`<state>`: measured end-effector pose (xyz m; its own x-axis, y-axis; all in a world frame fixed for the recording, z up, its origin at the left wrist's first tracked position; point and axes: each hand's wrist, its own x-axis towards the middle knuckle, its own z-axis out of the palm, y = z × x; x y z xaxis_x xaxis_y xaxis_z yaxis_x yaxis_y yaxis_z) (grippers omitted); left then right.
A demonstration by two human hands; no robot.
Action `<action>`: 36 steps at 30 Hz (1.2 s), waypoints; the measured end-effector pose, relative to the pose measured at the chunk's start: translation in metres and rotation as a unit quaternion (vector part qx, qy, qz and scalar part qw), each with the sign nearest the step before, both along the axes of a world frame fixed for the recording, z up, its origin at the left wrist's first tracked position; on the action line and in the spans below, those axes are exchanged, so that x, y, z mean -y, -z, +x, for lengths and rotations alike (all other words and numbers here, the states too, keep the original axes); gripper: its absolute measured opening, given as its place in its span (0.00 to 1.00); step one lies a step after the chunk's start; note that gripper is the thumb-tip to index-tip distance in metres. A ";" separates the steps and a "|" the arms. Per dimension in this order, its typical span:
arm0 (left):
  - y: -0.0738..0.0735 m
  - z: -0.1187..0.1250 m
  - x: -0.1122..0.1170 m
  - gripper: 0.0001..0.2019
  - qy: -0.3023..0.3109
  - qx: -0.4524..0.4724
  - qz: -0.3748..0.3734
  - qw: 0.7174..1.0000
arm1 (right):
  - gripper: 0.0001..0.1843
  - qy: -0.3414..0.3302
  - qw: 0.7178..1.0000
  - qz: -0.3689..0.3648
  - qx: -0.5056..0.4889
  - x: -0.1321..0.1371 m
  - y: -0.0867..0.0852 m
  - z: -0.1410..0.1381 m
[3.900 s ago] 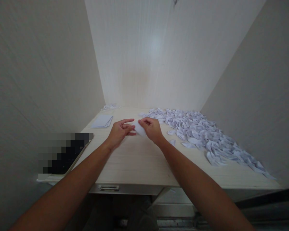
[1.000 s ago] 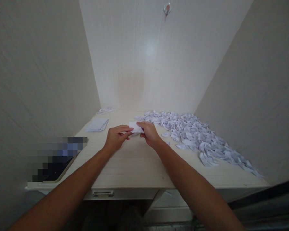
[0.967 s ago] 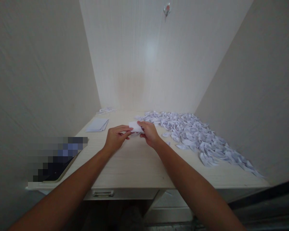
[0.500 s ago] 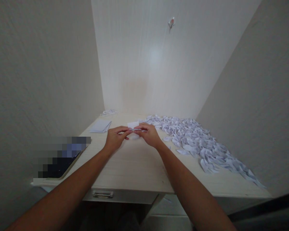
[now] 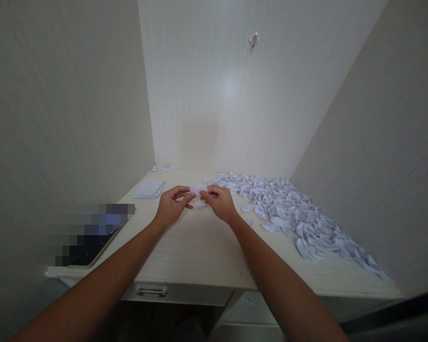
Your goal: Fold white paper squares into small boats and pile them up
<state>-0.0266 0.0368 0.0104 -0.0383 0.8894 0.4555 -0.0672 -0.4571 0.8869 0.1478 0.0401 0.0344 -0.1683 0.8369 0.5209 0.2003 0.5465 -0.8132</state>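
On the pale wooden desk [image 5: 199, 247], the left hand [image 5: 171, 207] and right hand [image 5: 217, 203] pinch 1 small white paper slip [image 5: 197, 190] between closed fingertips, beside a heap of folded papers [image 5: 288, 209]

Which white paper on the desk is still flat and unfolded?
The small stack of sheets at the desk's left, beyond the left hand; the heap at right is folded pieces.

No text, label, brand, number or sign is showing legibly anywhere. The small slip of paper [image 5: 197, 190] and the stack of sheets [image 5: 149, 188] are showing only blank white faces, the heap of folded papers [image 5: 288, 209] is carrying no visible print, and the flat device [image 5: 92, 235] at the desk's left edge is lying blurred out.
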 end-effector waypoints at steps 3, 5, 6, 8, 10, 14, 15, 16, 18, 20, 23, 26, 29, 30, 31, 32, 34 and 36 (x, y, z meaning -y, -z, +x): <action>0.000 0.000 -0.001 0.22 0.004 0.020 -0.004 1.000 | 0.14 -0.004 1.000 -0.014 -0.014 0.000 0.004 -0.002; 0.000 0.000 -0.001 0.24 0.001 0.022 -0.006 1.000 | 0.14 -0.007 0.999 -0.042 -0.032 -0.001 0.007 -0.004; -0.001 0.000 -0.001 0.23 0.000 0.023 -0.007 1.000 | 0.14 -0.011 0.997 -0.058 -0.045 -0.001 0.008 -0.005; -0.002 0.000 0.000 0.23 0.005 0.024 -0.006 1.000 | 0.14 -0.019 0.994 -0.082 -0.075 -0.001 0.009 -0.007; -0.003 0.001 0.000 0.22 0.009 0.028 -0.006 1.000 | 0.17 -0.025 0.990 -0.088 -0.104 -0.001 0.009 -0.008; -0.005 0.001 0.001 0.22 0.006 0.039 -0.006 0.999 | 0.22 -0.030 0.989 -0.083 -0.122 -0.001 0.008 -0.008; -0.004 0.001 0.001 0.22 0.004 0.042 -0.006 0.999 | 0.22 -0.032 0.989 -0.082 -0.120 -0.002 0.008 -0.008; -0.004 0.000 0.000 0.21 0.004 0.045 -0.004 0.999 | 0.22 -0.034 0.989 -0.082 -0.120 -0.002 0.008 -0.008; -0.002 0.000 -0.002 0.21 0.004 0.051 0.000 0.999 | 0.20 -0.036 0.989 -0.083 -0.116 -0.004 0.009 -0.008; -0.001 -0.001 -0.003 0.20 0.008 0.057 0.002 0.998 | 0.19 -0.038 0.989 -0.086 -0.112 -0.005 0.010 -0.008; 0.000 -0.001 -0.004 0.19 0.014 0.065 0.000 0.998 | 0.18 -0.040 0.989 -0.092 -0.111 -0.005 0.011 -0.008; -0.001 -0.001 -0.003 0.19 0.013 0.066 -0.006 0.998 | 0.18 -0.044 0.987 -0.101 -0.116 -0.005 0.011 -0.007; -0.003 -0.001 -0.002 0.20 0.014 0.065 -0.011 0.998 | 0.18 -0.049 0.984 -0.112 -0.127 -0.006 0.011 -0.007; -0.003 -0.001 -0.001 0.20 0.014 0.064 -0.013 0.998 | 0.18 -0.049 0.983 -0.115 -0.132 -0.006 0.011 -0.007; -0.004 -0.001 -0.001 0.20 0.015 0.063 -0.016 0.998 | 0.18 -0.051 0.982 -0.118 -0.136 -0.006 0.011 -0.007; -0.004 -0.001 -0.001 0.21 0.015 0.063 -0.018 0.998 | 0.18 -0.051 0.981 -0.120 -0.141 -0.006 0.011 -0.007; -0.005 0.000 -0.001 0.21 0.013 0.064 -0.021 0.998 | 0.18 -0.052 0.980 -0.125 -0.147 -0.006 0.010 -0.007; -0.005 -0.001 -0.001 0.21 0.014 0.067 -0.023 0.997 | 0.18 -0.055 0.979 -0.130 -0.148 -0.007 0.010 -0.007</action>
<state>-0.0271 0.0377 0.0154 -0.0711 0.9105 0.4073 -0.1977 -0.4131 0.8890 0.1404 0.0467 0.0239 -0.1384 0.9331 0.3319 -0.1125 0.3182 -0.9413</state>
